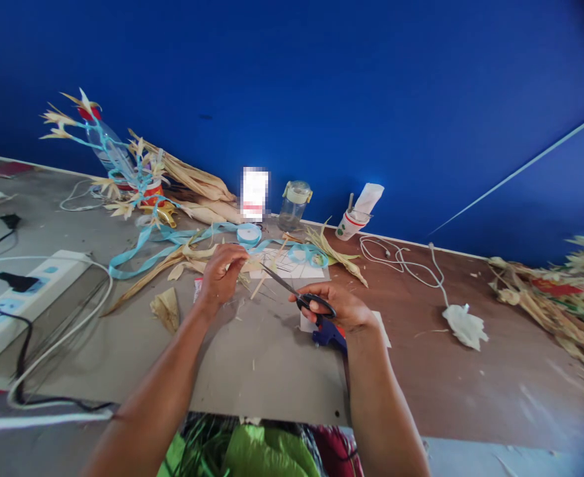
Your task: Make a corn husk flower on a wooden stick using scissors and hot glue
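My right hand (336,305) grips black-handled scissors (279,279), fingers through the loops. The blades point up and left toward my left hand (222,271). That hand is closed in a pinch, with a small pale piece of corn husk (251,264) at its fingertips; the fingers partly hide it. Just behind lie a white sheet (316,271) with thin wires on it, light-blue ribbon (309,253) and a ribbon roll (249,234). Beneath my right wrist a dark-blue glue gun (328,334) is partly covered. A loose husk piece (165,309) rests left of my left forearm.
A power strip (48,278) with cords lies at left. Behind stand a bottle (108,149) with blue-stemmed husk flowers, dried husks (193,173), a lidded jar (294,204) and a paper cup (350,224). A white cable (406,262) and more husks (545,305) are at right.
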